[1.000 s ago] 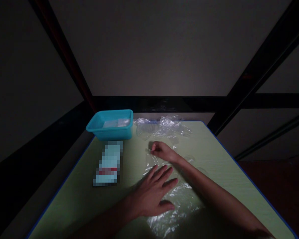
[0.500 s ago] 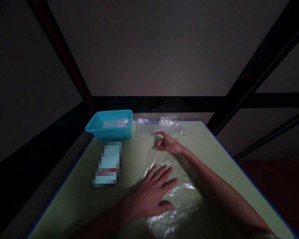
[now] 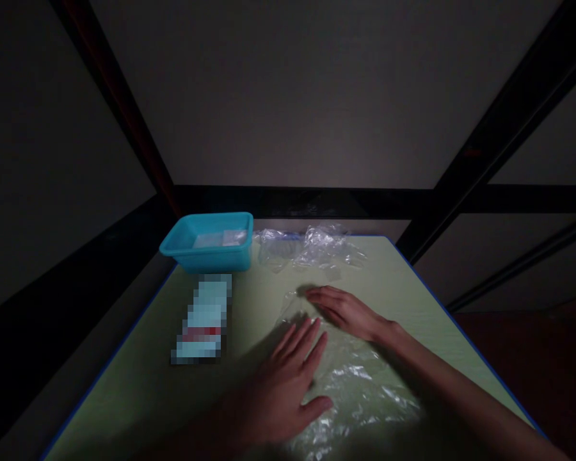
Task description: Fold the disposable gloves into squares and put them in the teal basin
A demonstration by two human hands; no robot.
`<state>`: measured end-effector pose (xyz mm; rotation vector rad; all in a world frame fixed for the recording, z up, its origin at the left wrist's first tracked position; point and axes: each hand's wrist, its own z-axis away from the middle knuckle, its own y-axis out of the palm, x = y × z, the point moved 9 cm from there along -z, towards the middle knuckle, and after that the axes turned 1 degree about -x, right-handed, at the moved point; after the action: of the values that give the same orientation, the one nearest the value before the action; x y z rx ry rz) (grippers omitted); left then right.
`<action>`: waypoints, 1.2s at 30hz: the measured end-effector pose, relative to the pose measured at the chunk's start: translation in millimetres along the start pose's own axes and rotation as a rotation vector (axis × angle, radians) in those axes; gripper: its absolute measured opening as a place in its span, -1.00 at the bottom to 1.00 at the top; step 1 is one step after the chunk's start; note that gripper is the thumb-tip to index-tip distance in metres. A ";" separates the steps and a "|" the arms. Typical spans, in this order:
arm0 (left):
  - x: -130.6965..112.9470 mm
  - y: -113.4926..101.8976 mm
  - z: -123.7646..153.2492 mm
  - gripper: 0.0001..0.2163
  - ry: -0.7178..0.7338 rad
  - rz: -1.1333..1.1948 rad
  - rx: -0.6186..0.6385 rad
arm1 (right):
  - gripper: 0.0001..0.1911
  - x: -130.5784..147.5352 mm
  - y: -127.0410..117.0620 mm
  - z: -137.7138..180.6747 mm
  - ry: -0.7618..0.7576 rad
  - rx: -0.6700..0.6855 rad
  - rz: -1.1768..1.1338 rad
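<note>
A clear plastic bag [image 3: 360, 384] lies spread and wrinkled over the near middle of the table. On its left part rests my left hand [image 3: 288, 384], fingers stretched and apart, holding nothing. My right hand [image 3: 343, 310] is over the bag's far edge with its fingers extended and close together, palm down; nothing shows in its grasp. Parts of the bag are hidden under both hands.
A turquoise plastic basin [image 3: 214, 259] with pale flat items in it stands at the table's far left corner. Nearer lies a pixelated pale oblong object [image 3: 204, 317]. Crumpled clear plastic [image 3: 324, 246] lies along the far edge of the table [image 3: 403, 294], before a wall panel.
My right hand has let go of the bag's far edge, come nearer and flattened its fingers. The bag's raised edge now lies lower. My left hand has shifted slightly nearer.
</note>
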<state>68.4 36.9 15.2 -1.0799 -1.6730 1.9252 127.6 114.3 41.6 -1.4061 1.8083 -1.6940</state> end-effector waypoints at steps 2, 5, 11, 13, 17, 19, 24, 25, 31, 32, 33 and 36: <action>6.9 1.2 6.3 -0.38 -0.134 -0.013 -0.075 | -0.62 9.7 10.1 -1.7 -0.033 0.052 0.010; 16.8 14.1 15.1 -0.36 -0.251 -0.053 -0.120 | -0.57 30.1 31.9 -8.8 -0.141 0.164 0.027; 26.7 33.0 24.1 -0.31 -0.249 -0.123 -0.144 | -0.48 22.6 55.1 -14.4 -0.044 0.246 0.064; 26.8 32.2 25.3 -0.30 -0.237 -0.140 -0.155 | -0.44 13.2 55.2 -12.1 0.001 0.235 0.077; 27.7 26.0 23.5 -0.28 -0.214 -0.156 -0.147 | -0.43 -2.8 51.4 -7.1 0.069 0.203 0.120; 31.4 22.1 19.9 -0.30 -0.189 -0.159 -0.111 | -0.42 -10.4 48.5 -4.6 0.116 0.189 0.153; 51.7 10.2 5.5 -0.33 -0.065 -0.147 0.014 | -0.42 -26.8 37.9 1.9 0.231 0.144 0.216; 55.5 6.9 2.4 -0.34 -0.029 -0.141 0.022 | -0.43 -29.4 35.7 3.2 0.247 0.137 0.223; 73.2 -1.0 -6.2 -0.33 0.048 -0.177 0.096 | -0.44 -43.4 27.1 11.8 0.300 0.122 0.253; 75.0 -1.5 -5.0 -0.33 0.042 -0.183 0.107 | -0.45 -45.5 26.0 12.9 0.300 0.114 0.250; 76.8 -2.0 -3.0 -0.32 0.032 -0.188 0.121 | -0.45 -47.4 25.0 13.7 0.296 0.106 0.246; 82.3 -5.9 5.6 -0.29 -0.012 -0.197 0.159 | -0.46 -51.3 21.3 14.8 0.297 0.107 0.223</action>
<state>10.5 92.7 -4.2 -0.8139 -1.5399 1.9036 154.1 142.1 -1.2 -0.9094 1.9065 -1.9236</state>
